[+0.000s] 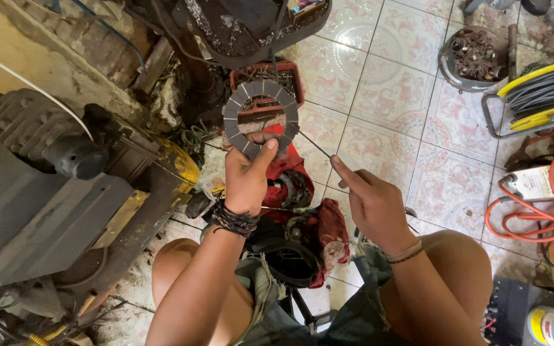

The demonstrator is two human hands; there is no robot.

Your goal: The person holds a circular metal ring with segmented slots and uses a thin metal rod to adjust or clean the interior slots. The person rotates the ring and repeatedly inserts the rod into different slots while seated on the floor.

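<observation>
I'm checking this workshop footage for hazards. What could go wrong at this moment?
The left hand pinches the grey friction ring only at its lower edge, so it might slip and drop onto the tiled floor. The right hand holds a thin wire pointing toward the ring; it could jab the left fingers. The orange cable coiled nearby might snag a foot.

From my feed, the ring disc (pixel 261 118) at upper centre looks matt grey, a dull segmented facing with a rough, fibrous finish. My left hand (pixel 246 176) pinches it; a braided dark cord band wraps that wrist. The rod (pixel 316 146) at my right hand (pixel 370 202) reads as thin bare metal. Below lies red cloth (pixel 328 227), grimy and creased. The floor tiles (pixel 386 90) are glossy glazed ceramic. At left, the engine casing (pixel 40 192) is dull, oily cast metal.
</observation>
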